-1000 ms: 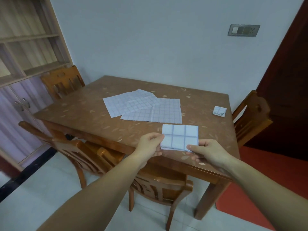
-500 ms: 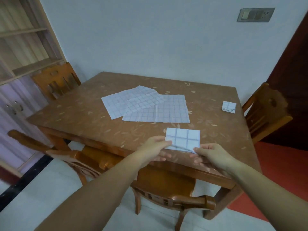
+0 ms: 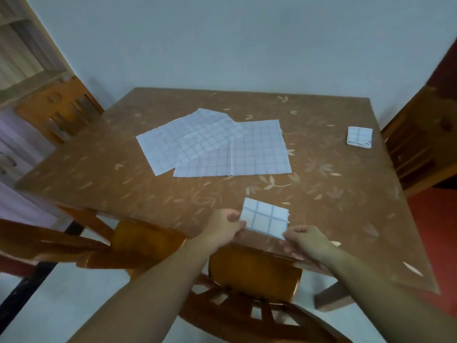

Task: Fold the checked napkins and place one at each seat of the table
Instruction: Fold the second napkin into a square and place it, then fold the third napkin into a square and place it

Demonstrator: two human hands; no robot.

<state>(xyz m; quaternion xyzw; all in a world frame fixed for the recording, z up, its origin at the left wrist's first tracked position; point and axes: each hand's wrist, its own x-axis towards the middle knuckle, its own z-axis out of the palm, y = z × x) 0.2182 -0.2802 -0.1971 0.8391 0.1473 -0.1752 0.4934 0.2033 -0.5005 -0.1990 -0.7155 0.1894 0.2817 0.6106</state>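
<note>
Tabletop [image 3: 99, 174]: brown, leaf-patterned, carrying every napkin.
Chair [image 3: 254, 271]: wooden, standing tucked under the near edge.
Unfolded napkins [image 3: 257, 152]: checked sheets, lying overlapped at the centre.
Left hand [image 3: 222, 227]: fingers curling in, pinching the left edge of the folded napkin [image 3: 265, 217].
Right hand [image 3: 306, 241]: fingers pinching its near right corner.
Folded napkin: sitting at the near edge, apparently touching the surface, though blur is hiding the contact.
Small folded napkin [image 3: 359, 136]: lying by the right edge, well apart.
</note>
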